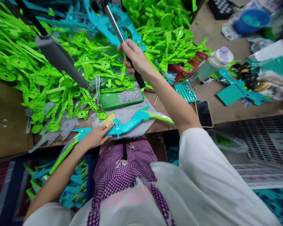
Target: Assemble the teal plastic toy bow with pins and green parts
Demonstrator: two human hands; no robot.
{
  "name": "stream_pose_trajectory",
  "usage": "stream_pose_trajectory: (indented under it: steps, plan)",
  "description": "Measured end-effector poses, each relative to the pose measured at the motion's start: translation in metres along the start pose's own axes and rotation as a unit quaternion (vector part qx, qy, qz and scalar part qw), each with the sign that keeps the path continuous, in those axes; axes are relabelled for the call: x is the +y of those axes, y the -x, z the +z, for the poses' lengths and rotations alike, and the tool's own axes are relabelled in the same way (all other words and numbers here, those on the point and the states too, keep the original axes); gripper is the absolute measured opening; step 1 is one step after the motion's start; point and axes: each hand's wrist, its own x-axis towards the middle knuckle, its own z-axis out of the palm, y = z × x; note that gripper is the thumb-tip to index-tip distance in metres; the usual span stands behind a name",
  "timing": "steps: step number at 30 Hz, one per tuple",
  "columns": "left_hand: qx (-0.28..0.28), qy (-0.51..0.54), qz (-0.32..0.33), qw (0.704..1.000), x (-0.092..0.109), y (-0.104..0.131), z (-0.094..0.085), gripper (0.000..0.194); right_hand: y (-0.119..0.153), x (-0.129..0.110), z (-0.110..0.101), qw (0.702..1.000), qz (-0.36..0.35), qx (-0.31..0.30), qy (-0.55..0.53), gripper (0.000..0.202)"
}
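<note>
My right hand (pixel 135 58) is raised over the bench, its fingers wrapped around the black grip of a hammer (pixel 114 23) with a shiny metal shaft. The hammer's dark head is at the top edge, partly cut off. My left hand (pixel 97 135) lies on a blue plastic toy bow (pixel 134 121), index finger stretched along it and thumb apart. Bright green limbs extend from the bow's two ends. Under it is a pale cloth (pixel 146 130) with a yellow cartoon figure. Just beyond sits a green tray (pixel 106 99) with small silvery pieces.
Heaps of green plastic parts (pixel 68 81) cover the bench's left and back. A grey tapered tool (pixel 58 59) hangs over them. To the right are a red basket (pixel 198 61), a teal tray (pixel 185 91), a bottle (pixel 211 64) and a phone (pixel 204 114).
</note>
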Motion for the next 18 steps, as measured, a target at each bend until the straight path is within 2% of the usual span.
stream_pose_trajectory:
  steps: [2,3,4,6,8,9,10,12,16,18]
  plan:
    - [-0.001,-0.029,-0.008,1.0,0.006,-0.001,0.003,0.064,0.062,0.005,-0.005,0.997,-0.044,0.042,0.039,0.023]
    - [-0.002,-0.043,-0.01,0.999,0.009,-0.001,0.004,0.063,0.1,0.012,-0.006,0.994,-0.04,0.075,0.067,0.024]
    - [-0.004,-0.053,-0.006,0.999,0.012,0.0,0.006,0.061,0.139,0.023,-0.004,0.988,-0.007,0.116,0.102,0.028]
    - [-0.008,-0.058,0.009,0.998,0.018,0.001,0.009,0.058,0.215,0.051,0.005,0.967,0.103,0.175,0.157,0.038]
    - [-0.013,-0.056,0.024,0.998,0.02,0.002,0.011,0.057,0.275,0.081,0.02,0.957,0.207,0.155,0.136,0.04]
    - [-0.017,-0.057,0.028,0.998,0.021,0.002,0.012,0.057,0.297,0.093,0.029,0.949,0.248,0.148,0.126,0.039]
    - [-0.021,-0.06,0.029,0.998,0.021,0.002,0.012,0.058,0.313,0.103,0.037,0.941,0.275,0.152,0.129,0.038]
    - [-0.031,-0.071,0.024,0.997,0.02,0.001,0.01,0.059,0.328,0.113,0.05,0.927,0.297,0.166,0.154,0.036]
    - [-0.053,-0.078,0.006,0.995,0.022,-0.001,0.004,0.062,0.322,0.111,0.06,0.911,0.296,0.163,0.235,0.033]
    - [-0.064,-0.07,0.001,0.995,0.023,-0.002,0.001,0.061,0.318,0.108,0.061,0.899,0.288,0.192,0.268,0.033]
